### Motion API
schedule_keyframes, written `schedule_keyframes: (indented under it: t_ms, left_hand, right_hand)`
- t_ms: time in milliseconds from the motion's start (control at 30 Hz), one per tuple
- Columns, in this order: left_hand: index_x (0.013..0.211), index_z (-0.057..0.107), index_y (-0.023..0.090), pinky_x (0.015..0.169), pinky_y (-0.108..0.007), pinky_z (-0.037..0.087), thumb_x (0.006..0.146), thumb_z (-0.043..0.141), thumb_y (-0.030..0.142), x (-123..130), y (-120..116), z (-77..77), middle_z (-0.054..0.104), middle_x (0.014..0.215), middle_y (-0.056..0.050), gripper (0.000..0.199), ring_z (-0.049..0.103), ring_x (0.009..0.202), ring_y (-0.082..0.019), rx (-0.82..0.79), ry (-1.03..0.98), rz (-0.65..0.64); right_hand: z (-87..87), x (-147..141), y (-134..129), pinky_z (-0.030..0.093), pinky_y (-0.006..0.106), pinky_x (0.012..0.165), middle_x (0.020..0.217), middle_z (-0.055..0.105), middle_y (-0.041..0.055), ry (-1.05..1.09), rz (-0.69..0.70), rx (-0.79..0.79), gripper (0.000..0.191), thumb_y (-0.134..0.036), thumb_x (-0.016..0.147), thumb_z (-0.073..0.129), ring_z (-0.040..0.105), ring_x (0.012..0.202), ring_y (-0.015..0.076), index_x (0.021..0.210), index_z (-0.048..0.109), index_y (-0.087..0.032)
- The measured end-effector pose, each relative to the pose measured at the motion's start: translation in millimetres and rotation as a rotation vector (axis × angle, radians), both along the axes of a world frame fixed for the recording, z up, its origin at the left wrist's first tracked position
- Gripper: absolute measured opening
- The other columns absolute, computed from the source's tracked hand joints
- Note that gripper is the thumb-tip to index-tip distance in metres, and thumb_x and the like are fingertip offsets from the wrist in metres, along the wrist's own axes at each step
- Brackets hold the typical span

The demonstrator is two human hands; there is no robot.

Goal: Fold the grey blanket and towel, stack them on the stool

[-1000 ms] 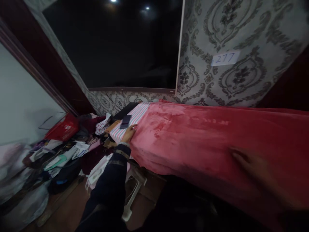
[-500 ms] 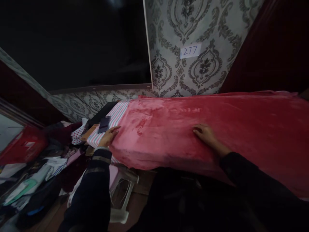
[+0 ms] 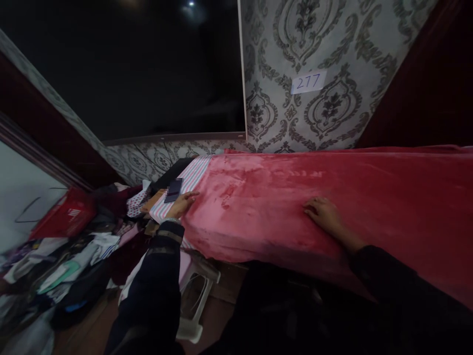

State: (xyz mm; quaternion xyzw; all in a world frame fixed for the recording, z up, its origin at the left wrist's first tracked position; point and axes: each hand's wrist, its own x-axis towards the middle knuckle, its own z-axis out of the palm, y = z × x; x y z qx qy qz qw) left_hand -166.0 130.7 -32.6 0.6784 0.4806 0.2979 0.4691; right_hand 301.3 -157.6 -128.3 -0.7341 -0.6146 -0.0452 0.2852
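A red plush blanket (image 3: 266,202) lies spread along a long surface against the wall, its front edge hanging down. My left hand (image 3: 181,205) rests at the blanket's left edge, over a striped cloth (image 3: 195,173); its fingers stretch to the right and hold nothing that I can see. Just behind that hand a dark phone (image 3: 174,191) lies on the striped cloth. My right hand (image 3: 325,215) lies on top of the blanket near its middle, fingers slightly bent, thumb apart, with no cloth visibly gripped.
A large black television (image 3: 148,74) hangs above the surface's left half. A paper marked 277 (image 3: 309,82) is on the patterned wall. Piled clothes (image 3: 74,266) and a red bag (image 3: 64,217) lie at the left. A white plastic stool (image 3: 199,301) stands below the blanket's left end.
The view has shifted, so the scene sits further right and slightly lower. Both hands stay in about the same places on the blanket.
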Motion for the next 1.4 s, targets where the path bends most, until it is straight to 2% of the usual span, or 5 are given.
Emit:
schedule_keyframes:
  t_ms: [233,533,733,967,1400]
  left_hand:
    - [0.112,0.074,0.012,0.05,-0.022,0.024,0.062,0.074,0.03,0.6,1.8,4.4,0.048,0.058,0.006,0.052,0.035,0.052,-0.009,-0.033,0.027,-0.086]
    - [0.105,0.078,0.014,0.056,-0.022,0.038,0.062,0.074,0.028,-3.8,2.9,14.3,0.064,0.069,0.001,0.045,0.048,0.059,-0.011,0.071,0.059,-0.097]
    - [0.097,0.079,0.017,0.071,-0.028,0.051,0.056,0.075,0.022,0.5,11.6,12.6,0.073,0.081,-0.003,0.041,0.062,0.075,-0.019,0.108,0.17,-0.147]
    - [0.095,0.077,0.016,0.092,-0.034,0.052,0.063,0.064,0.025,3.7,20.0,13.8,0.075,0.1,-0.01,0.036,0.066,0.096,-0.026,0.322,0.335,-0.096]
    - [0.107,0.071,0.015,0.099,-0.039,0.049,0.074,0.063,0.049,-7.3,0.0,62.8,0.07,0.111,-0.009,0.049,0.06,0.106,-0.026,0.425,0.189,-0.02]
  right_hand:
    - [-3.6,-2.8,-1.6,0.054,0.051,0.085,0.096,0.07,0.0123,0.028,0.01,0.053,0.022,-0.034,0.087,0.052,0.065,0.094,0.0321,0.087,0.072,-0.024]
    - [-9.6,3.5,-3.4,0.053,0.051,0.094,0.102,0.072,0.0116,0.116,0.044,0.067,0.026,-0.039,0.087,0.059,0.067,0.099,0.0315,0.099,0.074,-0.023]
    - [-5.5,3.2,-7.0,0.052,0.051,0.098,0.106,0.072,0.0103,0.141,0.054,0.051,0.025,-0.038,0.085,0.063,0.066,0.102,0.0308,0.102,0.075,-0.025]
    - [-1.0,0.6,-7.3,0.051,0.052,0.099,0.108,0.071,0.0099,0.189,0.046,0.056,0.025,-0.036,0.085,0.064,0.065,0.104,0.0294,0.105,0.075,-0.025]
    - [8.6,4.8,-8.7,0.048,0.051,0.106,0.119,0.07,0.0121,0.295,0.081,0.057,0.032,-0.037,0.085,0.068,0.064,0.113,0.0306,0.112,0.073,-0.022]
